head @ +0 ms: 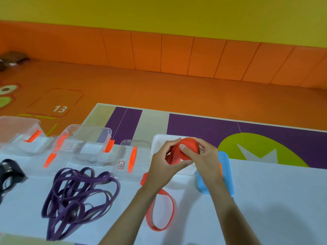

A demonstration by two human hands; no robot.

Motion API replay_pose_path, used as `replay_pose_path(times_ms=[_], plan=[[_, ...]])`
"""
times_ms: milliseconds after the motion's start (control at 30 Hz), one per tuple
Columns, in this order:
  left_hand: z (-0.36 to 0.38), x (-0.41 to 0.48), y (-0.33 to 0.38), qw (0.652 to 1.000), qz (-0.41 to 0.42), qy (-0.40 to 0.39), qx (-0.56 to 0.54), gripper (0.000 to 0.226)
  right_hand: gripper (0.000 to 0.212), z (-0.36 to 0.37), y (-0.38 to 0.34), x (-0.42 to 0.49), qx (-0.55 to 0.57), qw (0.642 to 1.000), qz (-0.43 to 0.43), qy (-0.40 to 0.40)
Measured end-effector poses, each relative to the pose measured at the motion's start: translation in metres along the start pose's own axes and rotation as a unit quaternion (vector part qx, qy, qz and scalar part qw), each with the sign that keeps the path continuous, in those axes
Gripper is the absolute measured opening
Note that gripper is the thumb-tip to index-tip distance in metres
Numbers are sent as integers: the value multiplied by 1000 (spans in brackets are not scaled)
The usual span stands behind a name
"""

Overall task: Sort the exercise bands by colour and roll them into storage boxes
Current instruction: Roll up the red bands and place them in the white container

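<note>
Loose orange band (172, 207) loop nearest; left hand (164, 167), right hand (205, 160) clamped together on its roll (189, 147). Keep turns tight, edges level.

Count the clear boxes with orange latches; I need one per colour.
3 clear boxes: one at the far left, one right of it, a labelled one beside the left hand. Others may be hidden behind it.

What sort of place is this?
Probably a children's gym or play room: padded orange wall panels, an orange floor with a marking numbered 13, and purple bands piled on the table beside the red band that the left hand and right hand grip.
</note>
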State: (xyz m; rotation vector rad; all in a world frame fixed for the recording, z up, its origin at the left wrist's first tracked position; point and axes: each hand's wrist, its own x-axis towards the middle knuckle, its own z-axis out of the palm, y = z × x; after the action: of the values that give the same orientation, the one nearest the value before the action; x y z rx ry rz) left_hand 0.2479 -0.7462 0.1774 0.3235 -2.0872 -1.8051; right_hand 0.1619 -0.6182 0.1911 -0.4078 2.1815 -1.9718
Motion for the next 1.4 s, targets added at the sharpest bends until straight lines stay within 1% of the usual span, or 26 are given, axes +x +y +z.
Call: replay_pose_path(times_ms=[100,200,267,367,533,633,667,767,867,933,1000,1033,1100,1167,1233,1300,1333,1400], plan=[[-13,9,5,995,-28,-67,-62,43,27,-12,-1,2,1,1000,-20,-14],[-26,14,4,991,-62,-80,-90,31,31,-18,-4,2,-23,998,-33,-55],[-32,16,4,988,-71,-89,-106,31,33,-18,-7,1,-29,996,-36,-75],[-37,19,9,986,-58,-99,-124,36,33,-18,-12,0,-22,994,-50,-92],[-39,22,20,985,-38,-94,-141,31,36,-22,-15,8,-30,990,-79,-109],[-34,22,20,985,-19,-77,-152,30,43,-20,-16,7,-9,993,-71,-90],[-31,21,18,986,-16,-69,-154,30,42,-18,-16,6,7,995,-64,-82],[-21,19,9,984,-26,-59,-163,31,29,-12,-13,1,50,996,-47,-53],[-14,15,3,985,-44,-57,-159,34,19,0,-7,-9,103,995,-13,-3],[-14,14,-1,987,-51,-60,-143,35,17,6,1,-17,119,993,0,20],[-20,15,-5,988,-56,-71,-128,36,20,3,9,-17,76,997,-10,9],[-24,16,-6,988,-58,-78,-121,36,22,-3,11,-14,33,999,-19,-14],[-34,19,-8,991,-47,-98,-82,36,29,-20,13,-3,-86,992,-36,-81],[-41,23,-5,992,-17,-122,-7,38,40,-32,8,6,-169,972,-41,-159],[-45,28,0,986,5,-150,66,38,49,-38,-4,13,-202,955,-26,-215],[-48,33,8,981,12,-166,97,42,48,-39,-13,19,-215,946,-20,-241],[-48,35,10,982,10,-161,95,46,46,-39,-15,21,-212,947,-24,-240],[-48,37,12,990,-5,-133,46,53,48,-38,-17,22,-182,960,-29,-212]])
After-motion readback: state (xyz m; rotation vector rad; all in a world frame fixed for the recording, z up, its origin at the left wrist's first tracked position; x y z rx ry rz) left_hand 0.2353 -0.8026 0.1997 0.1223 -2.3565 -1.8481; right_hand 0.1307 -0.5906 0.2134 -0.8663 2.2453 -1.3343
